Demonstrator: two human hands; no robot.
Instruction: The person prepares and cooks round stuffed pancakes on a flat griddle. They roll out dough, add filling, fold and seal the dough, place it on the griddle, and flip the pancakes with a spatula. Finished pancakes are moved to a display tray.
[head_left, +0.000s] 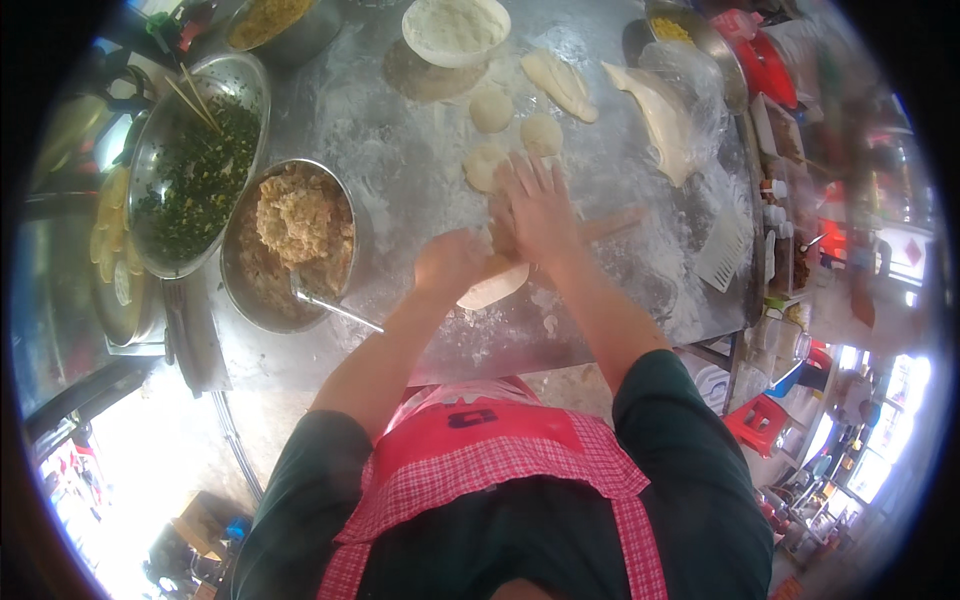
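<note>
A wooden rolling pin (613, 223) lies at a slant across the floured metal table (360, 135). My left hand (452, 262) curls around its left end, fingertips partly hidden by blur. Over the middle of the pin, my right hand (537, 212) is spread flat, fingers stretched forward. A flattened piece of pale dough (495, 289) shows below the pin, partly covered by my hands. Just past my right fingertips sit a round of dough (484, 166), a second dough ball (541, 134) and a third dough ball (491, 111).
To the left stand a bowl of minced filling (232, 281) with a metal spoon and a bowl of chopped greens (142, 225) with chopsticks. A bowl of flour (456, 56) stands at the back. Rightward lie a dough strip (660, 124), plastic wrap (686, 90) and a slotted white scraper (721, 251).
</note>
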